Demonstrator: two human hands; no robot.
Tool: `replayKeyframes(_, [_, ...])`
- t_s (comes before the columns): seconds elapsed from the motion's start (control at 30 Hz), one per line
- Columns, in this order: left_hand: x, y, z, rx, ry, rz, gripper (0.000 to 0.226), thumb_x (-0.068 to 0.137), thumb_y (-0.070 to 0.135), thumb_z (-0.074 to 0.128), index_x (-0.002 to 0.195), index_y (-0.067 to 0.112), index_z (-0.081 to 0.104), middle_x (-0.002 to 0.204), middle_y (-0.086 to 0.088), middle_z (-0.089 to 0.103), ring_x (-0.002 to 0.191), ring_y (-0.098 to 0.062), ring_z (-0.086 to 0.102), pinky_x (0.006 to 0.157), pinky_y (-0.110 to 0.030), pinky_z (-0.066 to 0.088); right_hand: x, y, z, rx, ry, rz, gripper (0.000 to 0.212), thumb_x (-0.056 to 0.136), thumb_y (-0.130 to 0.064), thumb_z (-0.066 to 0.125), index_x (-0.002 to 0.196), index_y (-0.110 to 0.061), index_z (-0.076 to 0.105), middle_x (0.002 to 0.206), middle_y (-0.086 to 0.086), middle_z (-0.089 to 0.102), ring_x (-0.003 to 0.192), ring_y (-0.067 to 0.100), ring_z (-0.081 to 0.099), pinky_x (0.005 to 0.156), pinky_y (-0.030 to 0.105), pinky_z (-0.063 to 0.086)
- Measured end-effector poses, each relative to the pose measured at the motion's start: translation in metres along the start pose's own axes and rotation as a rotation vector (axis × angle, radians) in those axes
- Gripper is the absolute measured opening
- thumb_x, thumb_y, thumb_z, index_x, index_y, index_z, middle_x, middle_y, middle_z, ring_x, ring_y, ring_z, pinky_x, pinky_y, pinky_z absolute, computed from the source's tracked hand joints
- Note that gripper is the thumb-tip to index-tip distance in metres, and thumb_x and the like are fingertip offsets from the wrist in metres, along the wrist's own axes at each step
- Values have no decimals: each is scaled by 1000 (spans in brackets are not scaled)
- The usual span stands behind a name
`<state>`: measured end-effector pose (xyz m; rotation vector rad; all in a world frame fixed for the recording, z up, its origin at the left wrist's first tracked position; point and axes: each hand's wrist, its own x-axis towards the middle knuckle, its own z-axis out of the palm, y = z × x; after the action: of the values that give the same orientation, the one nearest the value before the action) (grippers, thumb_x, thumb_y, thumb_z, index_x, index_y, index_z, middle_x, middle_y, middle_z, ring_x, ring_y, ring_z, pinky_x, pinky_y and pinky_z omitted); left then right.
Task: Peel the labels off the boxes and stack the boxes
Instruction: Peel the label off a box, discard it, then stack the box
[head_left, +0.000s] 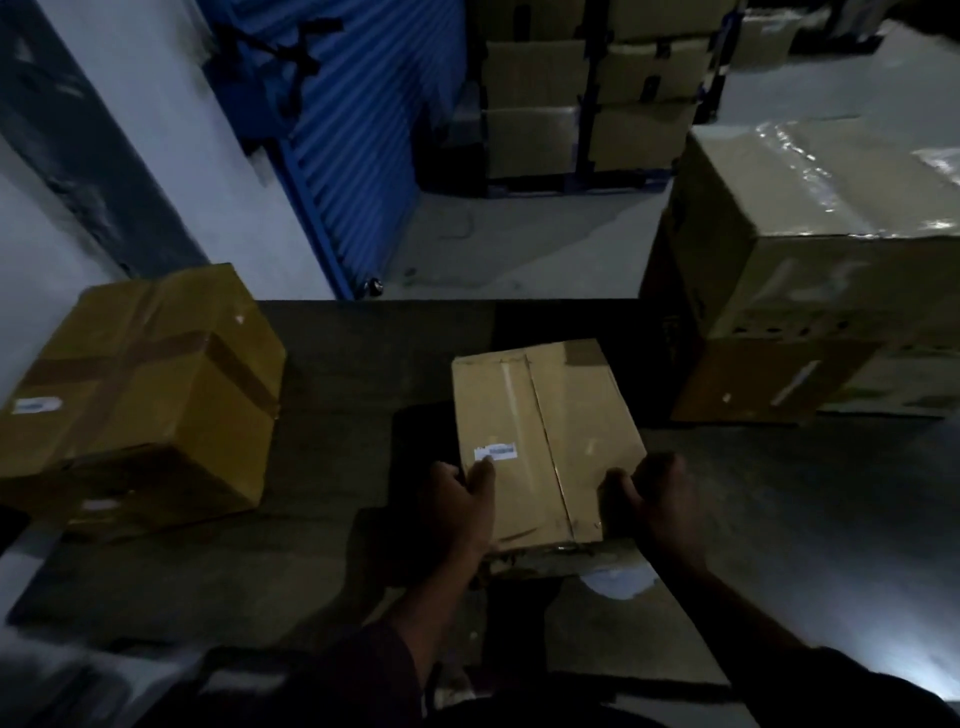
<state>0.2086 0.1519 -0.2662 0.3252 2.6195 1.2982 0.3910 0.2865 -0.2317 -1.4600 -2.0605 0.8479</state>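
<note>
A tan cardboard box sits in the middle of a dark flat surface. A small white label is stuck on its top near the left edge. My left hand grips the box's near left corner, with the thumb on top just below the label. My right hand grips the near right corner, fingers curled over the edge. A second, taped brown box stands at the left, with a white label on its side.
A large cardboard box wrapped in plastic stands at the right on more boxes. Stacked boxes fill the far back. A blue roller shutter and a grey wall lie at the back left. A white scrap lies below the held box.
</note>
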Motion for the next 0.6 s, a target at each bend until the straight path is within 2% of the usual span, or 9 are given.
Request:
replayKeyframes(0.1, [-24, 4, 10, 8, 37, 10, 47, 80, 64, 57, 75, 19, 45, 70, -2, 57, 65, -24, 58, 63, -41, 52, -6, 17, -16, -24, -13, 35, 34, 86, -41, 66, 103, -17, 48, 90, 3, 56, 79, 18, 55, 71, 40, 51])
replayKeyframes(0.17, [-34, 6, 14, 16, 61, 7, 47, 82, 60, 60, 76, 17, 45, 71, -3, 56, 66, -26, 58, 64, -41, 50, -6, 24, -23, -57, -36, -4, 35, 86, -43, 65, 102, -18, 47, 94, 5, 56, 83, 21, 56, 76, 45, 52])
replayKeyframes(0.23, [-37, 9, 15, -11, 52, -14, 46, 83, 57, 62, 77, 16, 43, 73, -4, 55, 68, -27, 57, 65, -39, 48, -2, 29, -23, -271, -7, -101, 37, 85, -44, 64, 109, -19, 50, 108, 6, 55, 100, 25, 53, 89, 46, 46])
replayKeyframes(0.3, [-37, 11, 13, -20, 46, -35, 44, 84, 53, 65, 78, 14, 44, 74, -4, 55, 70, -27, 57, 65, -35, 44, 1, 25, -18, -408, 3, -205, 51, 81, -34, 69, 125, -17, 51, 128, 9, 50, 119, 28, 46, 100, 47, 38])
replayKeyframes(0.33, [-37, 13, 12, -20, 47, -38, 44, 84, 53, 65, 78, 14, 44, 75, -4, 55, 71, -26, 57, 65, -35, 44, 0, 18, -15, -348, -20, -256, 54, 79, -29, 71, 128, -17, 51, 131, 10, 49, 121, 29, 46, 100, 46, 38])
replayKeyframes(0.43, [-33, 16, 8, 9, 1, -67, 44, 85, 56, 62, 82, 16, 45, 78, -1, 55, 76, -25, 58, 69, -35, 46, -8, -12, 2, -63, -182, -338, 43, 84, -28, 69, 124, -17, 56, 126, 8, 51, 111, 24, 52, 91, 35, 44])
replayKeyframes(0.53, [-22, 16, 5, 14, -97, -101, 47, 84, 57, 61, 91, 13, 47, 89, -6, 58, 86, -28, 60, 77, -38, 50, -11, -27, 22, -108, -237, -410, 31, 83, -28, 67, 112, -19, 65, 109, 5, 61, 99, 25, 55, 83, 34, 43])
replayKeyframes(0.6, [-12, 16, 3, 36, -185, -122, 58, 84, 61, 59, 110, 10, 49, 107, -10, 61, 97, -30, 61, 84, -40, 51, -9, -30, 29, -183, -243, -433, 27, 80, -27, 67, 106, -24, 68, 103, 3, 62, 96, 27, 56, 81, 36, 41])
